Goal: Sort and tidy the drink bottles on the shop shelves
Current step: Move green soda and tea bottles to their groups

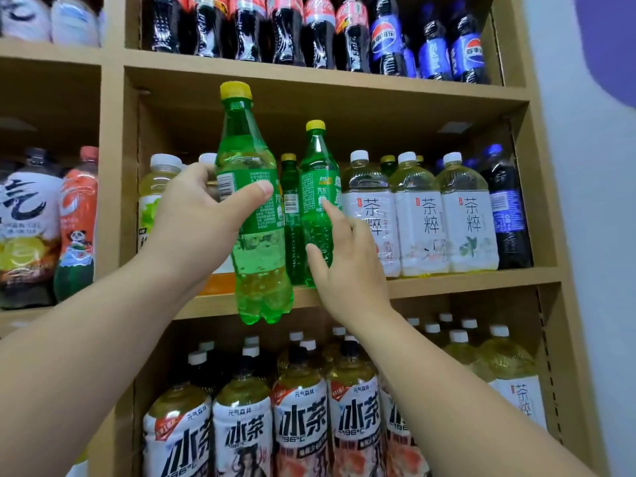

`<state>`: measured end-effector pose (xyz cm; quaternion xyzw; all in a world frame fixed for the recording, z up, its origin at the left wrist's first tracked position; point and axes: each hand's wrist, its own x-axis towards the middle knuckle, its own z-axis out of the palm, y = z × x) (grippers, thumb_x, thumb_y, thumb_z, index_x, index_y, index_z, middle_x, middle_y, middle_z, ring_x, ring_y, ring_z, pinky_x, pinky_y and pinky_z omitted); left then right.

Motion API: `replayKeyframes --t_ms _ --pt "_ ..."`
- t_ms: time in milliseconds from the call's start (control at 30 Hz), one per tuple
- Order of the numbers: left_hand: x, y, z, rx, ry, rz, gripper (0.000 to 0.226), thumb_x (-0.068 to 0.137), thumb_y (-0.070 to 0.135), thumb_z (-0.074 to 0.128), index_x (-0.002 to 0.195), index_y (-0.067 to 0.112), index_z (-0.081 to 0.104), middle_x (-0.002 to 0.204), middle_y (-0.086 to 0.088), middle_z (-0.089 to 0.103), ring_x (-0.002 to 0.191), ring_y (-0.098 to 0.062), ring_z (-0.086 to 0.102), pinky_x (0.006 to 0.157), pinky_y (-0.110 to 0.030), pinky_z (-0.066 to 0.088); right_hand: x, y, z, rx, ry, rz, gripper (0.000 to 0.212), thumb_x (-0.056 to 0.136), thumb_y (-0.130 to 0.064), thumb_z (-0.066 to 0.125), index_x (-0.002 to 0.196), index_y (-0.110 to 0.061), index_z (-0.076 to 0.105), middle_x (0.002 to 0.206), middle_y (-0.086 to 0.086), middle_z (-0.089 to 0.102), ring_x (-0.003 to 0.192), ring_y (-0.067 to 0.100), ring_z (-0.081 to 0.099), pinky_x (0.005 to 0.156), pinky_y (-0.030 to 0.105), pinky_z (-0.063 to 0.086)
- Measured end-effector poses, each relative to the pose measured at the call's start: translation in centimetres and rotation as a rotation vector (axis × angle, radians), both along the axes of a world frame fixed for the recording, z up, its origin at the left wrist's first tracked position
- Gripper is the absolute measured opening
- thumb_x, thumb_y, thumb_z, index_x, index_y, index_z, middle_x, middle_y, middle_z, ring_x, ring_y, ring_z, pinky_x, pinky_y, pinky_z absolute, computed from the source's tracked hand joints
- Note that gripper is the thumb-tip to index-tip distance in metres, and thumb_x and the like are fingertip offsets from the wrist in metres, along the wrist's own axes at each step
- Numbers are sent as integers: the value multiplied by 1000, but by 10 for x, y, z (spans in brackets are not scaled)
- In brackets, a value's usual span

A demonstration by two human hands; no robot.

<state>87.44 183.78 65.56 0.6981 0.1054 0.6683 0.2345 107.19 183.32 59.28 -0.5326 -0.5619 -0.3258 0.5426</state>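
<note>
In the left compartment of the light wooden shelf unit [112, 187] stand a big white-labelled bottle [29, 215] and an orange-labelled bottle [77, 218]. On the middle shelf, pale yellow drink bottles with white caps [155, 197] fill the far left. In front of them the left hand [203, 215] holds a clear green plastic bottle with a yellow cap [254, 256], fingers [201, 172] and thumb wrapped round its green label. It hangs upright off the shelf, its base below the shelf edge, with fizzy clear liquid up to its shoulder. Just right, a matching green bottle [318, 173] stands at the shelf front, held by the right hand [347, 266] between thumb and forefinger. Right of it stand white-labelled tea bottles [423, 215], then a dark blue-labelled bottle [506, 215].
</note>
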Motion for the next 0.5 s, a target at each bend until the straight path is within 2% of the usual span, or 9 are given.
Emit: replayKeyframes --t_ms 67,133,233,300,367,433,500 --pt "8 7 1 2 23 39 30 89 33 77 113 20 67 98 -1 77 89 -16 76 75 -42 61 2 -2 -6 21 -6 1 59 102 -47 51 154 -42 25 127 1 42 113 19 45 87 38 50" --pt "14 12 -1 -14 10 60 27 88 34 77 110 21 68 92 1 77 83 -12 75 71 -38 61 5 -3 -11 18 -20 13 57 102 -45 51 154 -42 28 129 0 40 116 19 44 89 36 48" --pt "20 20 -2 -39 14 92 26 89 36 76 108 19 69 88 1 76 76 -7 73 64 -32 56 10 -3 -19 -40 -39 97 59 106 -34 46 160 -39 23 149 1 26 139 20 31 110 37 38" --pt "21 22 -2 -58 18 112 26 89 38 75 105 19 70 86 0 75 72 -6 71 62 -31 55 11 -3 -22 -55 -62 107 60 106 -31 45 161 -35 21 156 0 18 145 19 23 116 36 31" --pt "23 23 -1 -72 11 112 21 89 37 76 100 20 70 85 -1 75 72 -8 72 59 -31 57 11 -3 -21 -52 -81 68 61 106 -32 48 161 -34 23 155 2 20 143 20 26 112 35 34" --pt "25 20 0 -60 9 111 16 90 33 75 95 20 69 81 1 73 64 -3 70 51 -23 54 6 -1 -17 -70 -76 13 62 104 -34 52 160 -35 26 152 4 23 139 21 27 108 36 38" --pt "28 17 -1 -50 17 120 19 90 33 75 99 17 68 79 2 72 61 0 69 47 -18 51 4 1 -14 -95 -63 -36 63 103 -34 54 160 -35 27 147 4 27 135 20 29 105 36 40"
